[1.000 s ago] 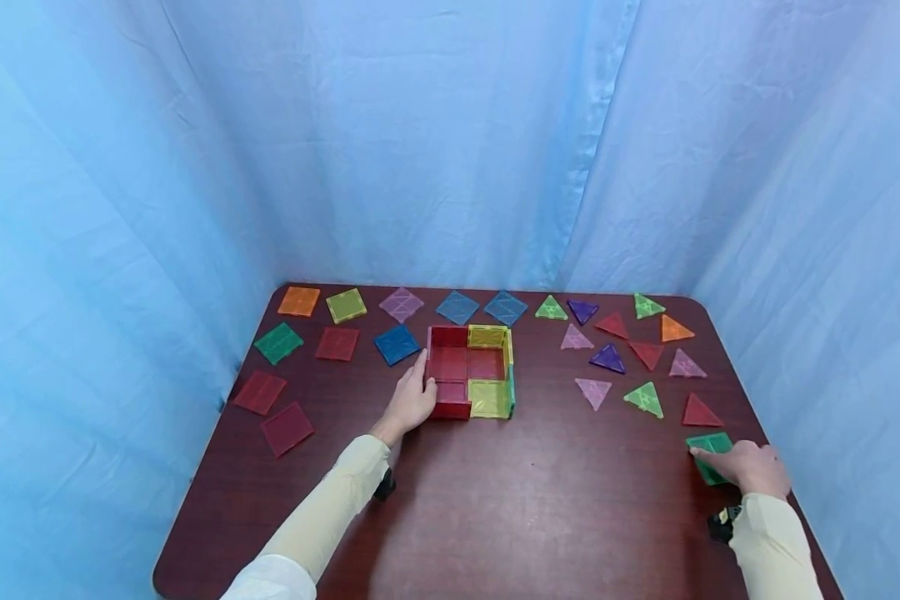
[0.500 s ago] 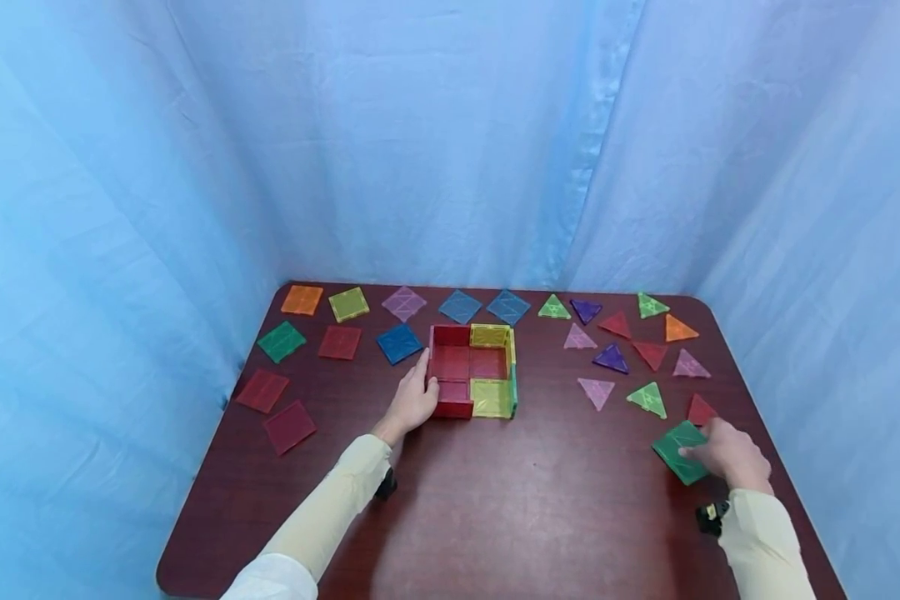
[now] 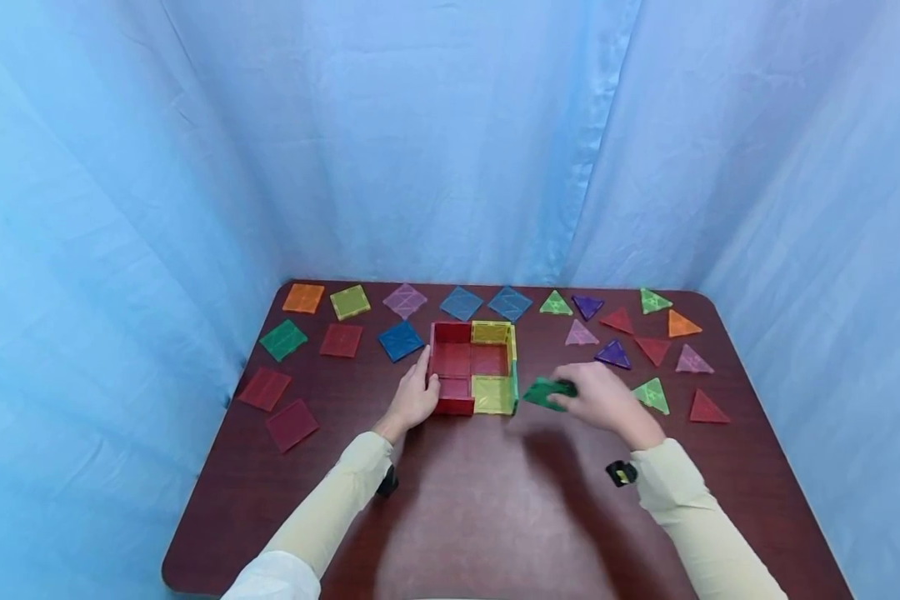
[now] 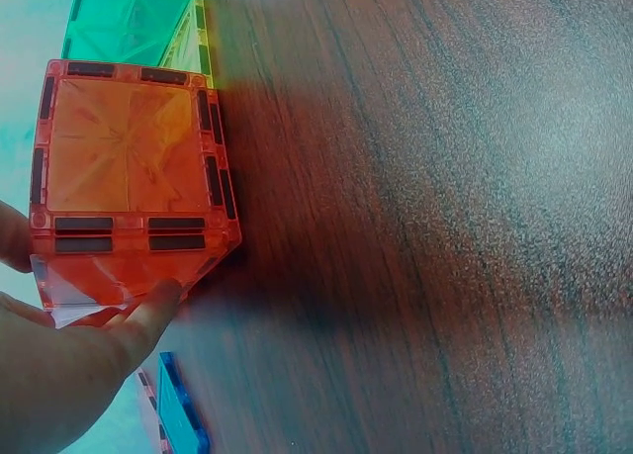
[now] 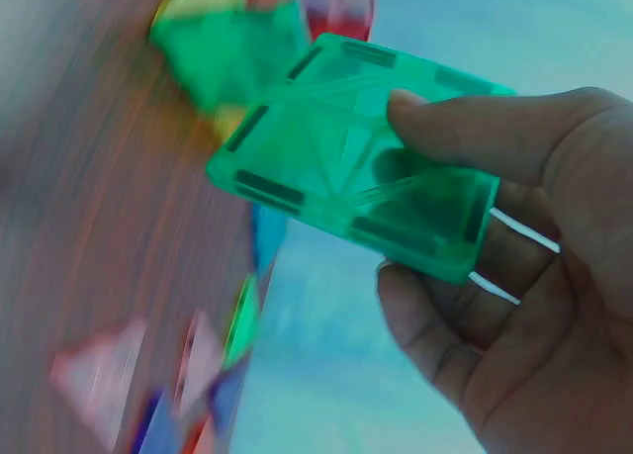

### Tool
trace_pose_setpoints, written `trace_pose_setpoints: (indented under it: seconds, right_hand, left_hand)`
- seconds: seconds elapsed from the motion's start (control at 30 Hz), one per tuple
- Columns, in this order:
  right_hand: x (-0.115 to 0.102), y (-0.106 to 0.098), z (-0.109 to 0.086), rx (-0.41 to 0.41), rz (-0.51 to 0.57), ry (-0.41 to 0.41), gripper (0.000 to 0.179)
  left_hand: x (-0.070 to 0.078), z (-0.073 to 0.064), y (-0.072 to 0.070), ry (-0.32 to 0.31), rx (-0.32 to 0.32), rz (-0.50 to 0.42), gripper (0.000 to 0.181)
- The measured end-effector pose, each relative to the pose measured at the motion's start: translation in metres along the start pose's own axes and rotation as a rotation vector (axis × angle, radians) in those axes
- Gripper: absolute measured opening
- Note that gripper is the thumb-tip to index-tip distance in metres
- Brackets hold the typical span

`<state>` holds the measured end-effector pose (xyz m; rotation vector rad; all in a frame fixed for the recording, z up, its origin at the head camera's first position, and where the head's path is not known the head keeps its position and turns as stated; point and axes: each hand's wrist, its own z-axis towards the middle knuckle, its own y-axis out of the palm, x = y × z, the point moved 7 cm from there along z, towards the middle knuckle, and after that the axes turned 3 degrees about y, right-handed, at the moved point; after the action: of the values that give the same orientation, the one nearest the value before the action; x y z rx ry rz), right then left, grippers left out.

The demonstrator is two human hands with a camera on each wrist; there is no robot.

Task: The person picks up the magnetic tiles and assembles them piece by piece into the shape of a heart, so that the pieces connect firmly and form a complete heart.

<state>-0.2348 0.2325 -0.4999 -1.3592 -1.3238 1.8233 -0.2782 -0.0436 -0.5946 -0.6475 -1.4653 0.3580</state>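
Observation:
A low box of translucent magnetic tiles (image 3: 453,407), with red, yellow and green walls, stands mid-table; a yellow square fills its near right corner. My left hand (image 3: 408,400) grips the box's left wall, fingers along the outside and thumb at the top edge. In the left wrist view, the red front tile (image 4: 127,145) faces the camera, and part of that hand is cut off by the frame. My right hand (image 3: 600,398) pinches a green square magnetic tile (image 5: 336,128) between thumb and fingers. It holds the tile above the table, just right of the box's green wall (image 3: 514,390).
Loose square tiles lie left and behind the box, including a blue square (image 3: 401,341), a dark red square (image 3: 292,425) and an orange square (image 3: 303,297). Several triangle tiles lie at the right, among them a light green triangle (image 3: 652,395). Blue curtains (image 3: 435,150) surround the table.
My right hand has carried the green square leftward from the table's right side to beside the box, lifting it. My left hand has stayed at the box's left wall.

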Motion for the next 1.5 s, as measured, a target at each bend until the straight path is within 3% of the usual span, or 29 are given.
trace_pose_setpoints:
  seconds: [0.1,0.2,0.47,0.8,1.13,1.5]
  right_hand:
    - [-0.033,0.019,0.015,-0.035,-0.019,-0.101,0.010]
    - [-0.052,0.041,0.024,-0.064,-0.057,-0.167,0.010]
    - [-0.061,0.080,0.041,-0.031,-0.244,-0.173,0.012]
    - [-0.057,0.096,0.043,0.009,-0.394,-0.147,0.008]
    - [-0.050,0.097,0.045,0.104,-0.407,-0.124,0.020]
    - [-0.048,0.099,0.041,0.130,-0.333,-0.131,0.021]
  left_hand:
    - [-0.001,0.002,0.001,-0.004,0.000,-0.006,0.066]
    - [-0.001,0.002,0.001,-0.004,-0.003,-0.008,0.067]
    - [-0.002,-0.001,0.002,-0.012,-0.016,0.008,0.066]
    - [-0.005,-0.001,0.005,-0.021,-0.012,0.005,0.065]
    - [-0.005,-0.002,0.004,-0.017,-0.014,-0.006,0.066]
    - [-0.009,-0.005,-0.004,0.010,-0.047,-0.047,0.061]
